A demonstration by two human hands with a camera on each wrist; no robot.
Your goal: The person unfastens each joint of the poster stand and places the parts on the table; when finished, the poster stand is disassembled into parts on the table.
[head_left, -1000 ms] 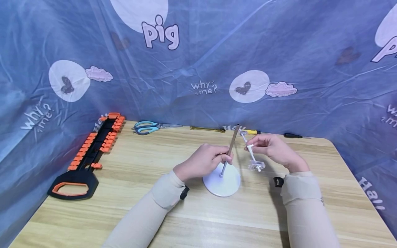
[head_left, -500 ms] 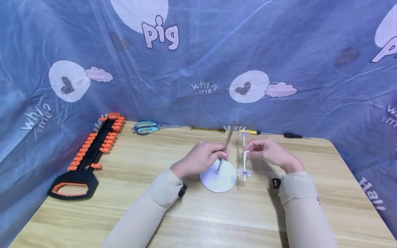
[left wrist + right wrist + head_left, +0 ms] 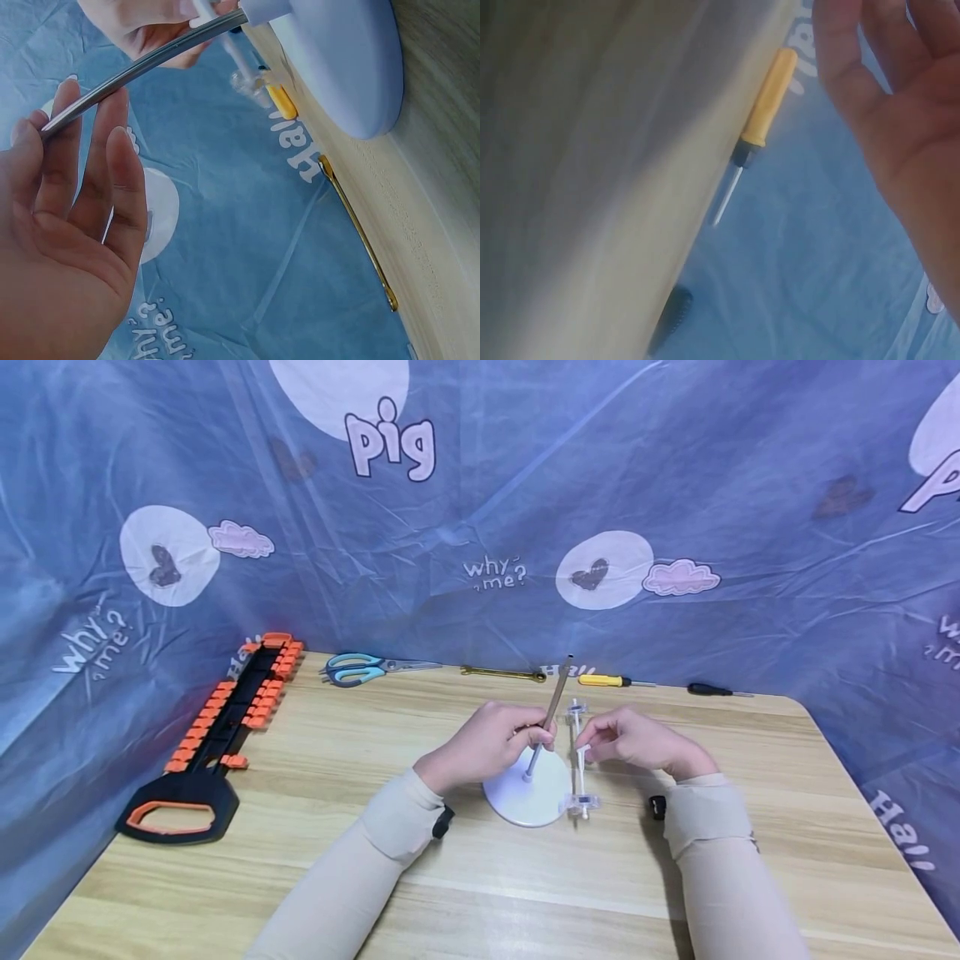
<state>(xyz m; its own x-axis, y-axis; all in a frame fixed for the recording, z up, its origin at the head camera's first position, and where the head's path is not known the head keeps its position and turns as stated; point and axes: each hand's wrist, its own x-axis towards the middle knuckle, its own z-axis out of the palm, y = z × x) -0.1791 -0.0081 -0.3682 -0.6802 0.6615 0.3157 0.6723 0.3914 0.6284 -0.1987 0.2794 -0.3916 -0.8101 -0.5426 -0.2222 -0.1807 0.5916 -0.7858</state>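
Blue printed cloth (image 3: 450, 485), hung behind and at both sides, with pale circles, pink clouds and lettering such as "pig" and "why me?". Wood-grained tabletop (image 3: 360, 727) in front of the cloth. Pale sleeves (image 3: 337, 877) on both forearms, reaching in from the near edge. Black-and-orange rack (image 3: 225, 727) at the left of the tabletop: black frame holding orange clips in a row along each long side, wood grain visible through the orange-rimmed grip at the near end.

Near the middle, white round base (image 3: 517, 802) with slim metal rod (image 3: 553, 706) rising from its centre; contact of base with tabletop impossible to judge. Left hand (image 3: 487, 747), partly curled, thumb and fingers pinching the rod above the base, remaining fingers loosely bent. Right hand (image 3: 637, 739), thumb and fingertips pinching a white bar (image 3: 582, 781) near its middle; fingertips cut off in the right wrist view.

Blue-handled scissors (image 3: 382, 665) at the far edge, blades toward the right. White bar just right of the base, running near to far, with clear end pieces (image 3: 589, 801); nearer piece overlapping the base's edge in the head view, touching or apart uncertain. Gold-coloured wrench (image 3: 502, 673) between scissors and yellow screwdriver (image 3: 603, 680). Black-handled screwdriver (image 3: 708, 689) farther right. Smallest, black pieces (image 3: 444, 822) beside the wrists.
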